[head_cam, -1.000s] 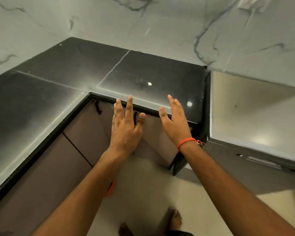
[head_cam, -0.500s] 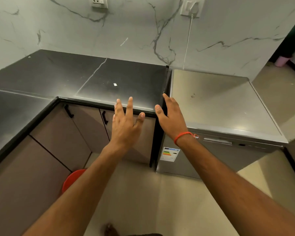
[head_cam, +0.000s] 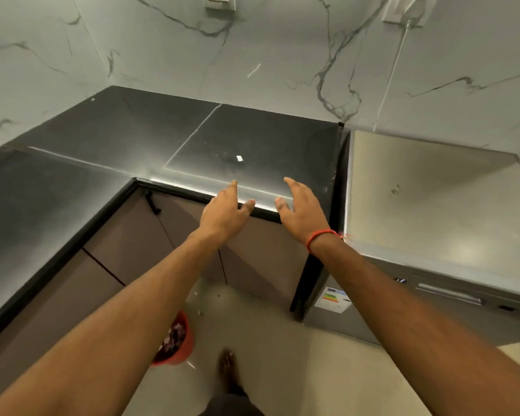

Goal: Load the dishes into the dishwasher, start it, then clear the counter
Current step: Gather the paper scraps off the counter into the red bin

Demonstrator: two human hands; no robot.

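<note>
Both arms reach forward over the front edge of the black L-shaped counter (head_cam: 252, 136). My left hand (head_cam: 225, 211) hovers there with straight fingers and holds nothing. My right hand (head_cam: 302, 213), with a red thread round the wrist, is held beside it, fingers relaxed and empty. The steel dishwasher (head_cam: 433, 205) stands to the right of the counter with its door shut; its handle (head_cam: 449, 293) and an energy label (head_cam: 333, 300) show on the front. A small white scrap (head_cam: 239, 158) lies on the counter. No dishes are in view.
Brown cabinet doors (head_cam: 132, 241) with black handles run under the counter. A red bucket (head_cam: 177, 343) sits on the floor by my left forearm, and a bare foot (head_cam: 227, 367) is below. Marble wall behind carries a socket (head_cam: 219, 1) and a plugged white cable (head_cam: 391, 73).
The view has swung left and down from the dishwasher toward the counter corner. Both hands stayed out in front, tipping from fingers-up to reaching flat over the counter edge.
</note>
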